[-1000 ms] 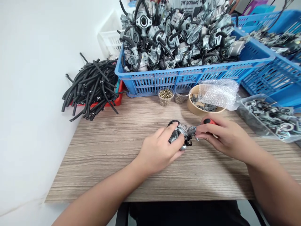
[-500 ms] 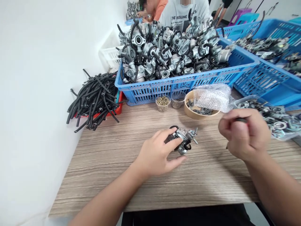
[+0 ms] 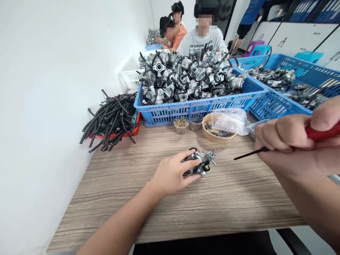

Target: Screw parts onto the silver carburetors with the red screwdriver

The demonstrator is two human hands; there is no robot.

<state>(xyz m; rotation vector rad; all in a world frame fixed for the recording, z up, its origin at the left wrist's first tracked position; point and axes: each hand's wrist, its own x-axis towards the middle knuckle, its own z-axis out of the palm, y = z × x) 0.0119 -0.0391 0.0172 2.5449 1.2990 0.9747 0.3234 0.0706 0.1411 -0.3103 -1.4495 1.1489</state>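
A silver carburetor (image 3: 205, 169) lies on the wooden table, partly covered by my left hand (image 3: 172, 171). My fingers and thumb close around its left side. At the right, raised above the tabletop, my right hand (image 3: 289, 148) is wrapped round the red handle of a screwdriver (image 3: 325, 131). Its thin dark shaft points left toward the carburetor, with the tip apart from it.
Behind the hands stand a cup of brass screws (image 3: 181, 126), another small cup (image 3: 195, 126) and a round tub (image 3: 220, 138) under bubble wrap. A blue crate (image 3: 170, 114) heaped with carburetors stands beyond. Black hoses (image 3: 114, 122) fill a red tray at left. People sit opposite.
My right hand has risen and turned, so the screwdriver's handle and shaft now show. My left thumb has closed onto the carburetor. The camera view has tilted up.
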